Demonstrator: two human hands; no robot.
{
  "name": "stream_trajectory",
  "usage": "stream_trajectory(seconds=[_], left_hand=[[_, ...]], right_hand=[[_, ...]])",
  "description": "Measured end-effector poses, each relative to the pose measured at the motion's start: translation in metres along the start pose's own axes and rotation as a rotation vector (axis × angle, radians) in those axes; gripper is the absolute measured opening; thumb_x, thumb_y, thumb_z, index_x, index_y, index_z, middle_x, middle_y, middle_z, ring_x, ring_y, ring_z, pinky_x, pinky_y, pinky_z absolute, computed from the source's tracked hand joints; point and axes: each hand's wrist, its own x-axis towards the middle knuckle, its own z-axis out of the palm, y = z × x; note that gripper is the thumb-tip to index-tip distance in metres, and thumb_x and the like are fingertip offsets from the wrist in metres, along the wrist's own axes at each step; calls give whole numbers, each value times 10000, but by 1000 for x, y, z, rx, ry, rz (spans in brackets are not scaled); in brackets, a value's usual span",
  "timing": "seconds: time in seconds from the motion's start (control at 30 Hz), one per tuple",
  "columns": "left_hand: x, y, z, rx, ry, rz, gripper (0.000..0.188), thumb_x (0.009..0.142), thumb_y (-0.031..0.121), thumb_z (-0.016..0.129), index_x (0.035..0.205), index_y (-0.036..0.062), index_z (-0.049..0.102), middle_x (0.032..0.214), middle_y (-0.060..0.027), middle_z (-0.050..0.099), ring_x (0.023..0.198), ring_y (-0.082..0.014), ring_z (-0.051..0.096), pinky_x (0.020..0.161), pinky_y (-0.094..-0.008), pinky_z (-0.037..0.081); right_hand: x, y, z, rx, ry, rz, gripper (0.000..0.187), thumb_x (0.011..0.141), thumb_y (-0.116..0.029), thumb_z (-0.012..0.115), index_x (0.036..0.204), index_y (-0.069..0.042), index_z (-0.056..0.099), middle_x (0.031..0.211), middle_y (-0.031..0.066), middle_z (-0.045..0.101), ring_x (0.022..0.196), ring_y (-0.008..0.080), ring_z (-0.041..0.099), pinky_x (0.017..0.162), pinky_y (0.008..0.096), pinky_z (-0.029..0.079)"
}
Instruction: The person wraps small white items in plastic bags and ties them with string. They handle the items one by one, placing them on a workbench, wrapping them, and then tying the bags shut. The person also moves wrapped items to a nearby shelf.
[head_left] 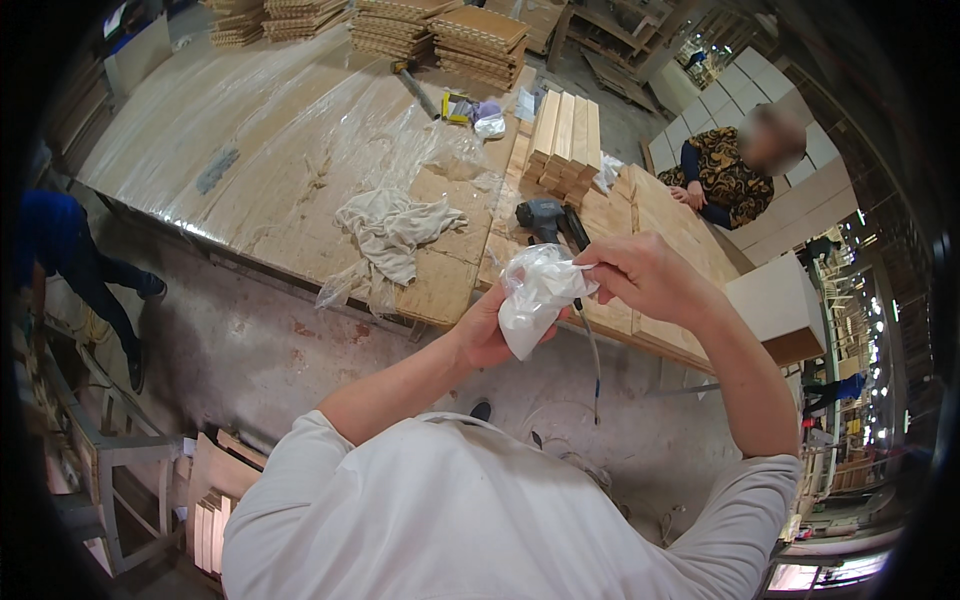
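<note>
A clear plastic bag with white contents is held up in front of me, above the near edge of the worktable. My left hand cups it from the left and below, fingers wrapped round it. With thumb and fingers pinched together, my right hand grips the bag's upper right edge. What the white contents are I cannot make out. Just beyond the bag lies a dark nail gun on the table, its lower part partly hidden by my hands.
The worktable carries a crumpled white cloth, a stack of wooden strips, a hammer and slatted wooden panels. One person stands at the right, another at the far left. A hose hangs off the front edge.
</note>
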Motion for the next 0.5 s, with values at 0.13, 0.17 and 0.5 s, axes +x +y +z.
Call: stream_trajectory(seconds=[0.13, 0.17, 0.5], left_hand=[[0, -3, 9, 25, 20, 7, 579, 859, 514, 521, 1286, 133, 428, 1154, -80, 565, 982, -205, 593, 793, -332, 509], [0, -4, 9, 17, 34, -2, 577, 861, 512, 520, 1287, 134, 426, 1156, -79, 564, 982, -204, 593, 793, -331, 509], [5, -6, 14, 57, 65, 16, 541, 883, 489, 495, 1288, 139, 423, 1143, -67, 565, 970, -206, 593, 751, -319, 511]], right_hand=[[-2, -2, 2, -105, 74, -25, 59, 835, -20, 544, 879, 3, 576, 699, 102, 612, 608, 198, 625, 591, 293, 486], [-2, -1, 3, -119, 109, -28, 56, 834, -22, 546, 876, 2, 573, 700, 103, 609, 625, 209, 623, 602, 303, 485], [-2, -13, 6, 242, 146, 256, 198, 831, -9, 520, 1012, -18, 602, 782, 125, 628, 724, 284, 606, 680, 365, 476]])
